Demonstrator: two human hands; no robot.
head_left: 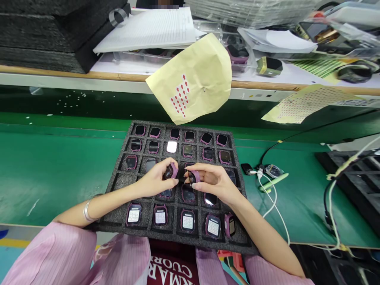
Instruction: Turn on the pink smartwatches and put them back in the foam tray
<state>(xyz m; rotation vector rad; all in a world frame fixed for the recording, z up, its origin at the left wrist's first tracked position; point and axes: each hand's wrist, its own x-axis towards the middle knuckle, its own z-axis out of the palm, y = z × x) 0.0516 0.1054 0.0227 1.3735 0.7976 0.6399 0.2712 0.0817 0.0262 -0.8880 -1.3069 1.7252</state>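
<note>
A black foam tray point(121, 180) divided into square compartments lies on the bench in front of me. Most compartments hold smartwatches with purple cases, such as a smartwatch point(160, 215) in the near row with a lit white screen. Over the middle of the tray, my left hand point(158, 177) is closed around one purple smartwatch point(170, 171). Close beside it, my right hand point(212, 180) pinches another purple smartwatch point(193, 177) between thumb and fingers. Both held watches are tilted, with dark faces partly hidden by my fingers.
Behind the tray, a yellow sticker sheet point(204, 79) with red arrows hangs from the shelf edge point(118, 77). White cables point(276, 202) and a green pen-like stick point(274, 183) lie on the right. Another black foam tray point(350, 186) stands at far right. Stacked black foam point(44, 35) sits upper left.
</note>
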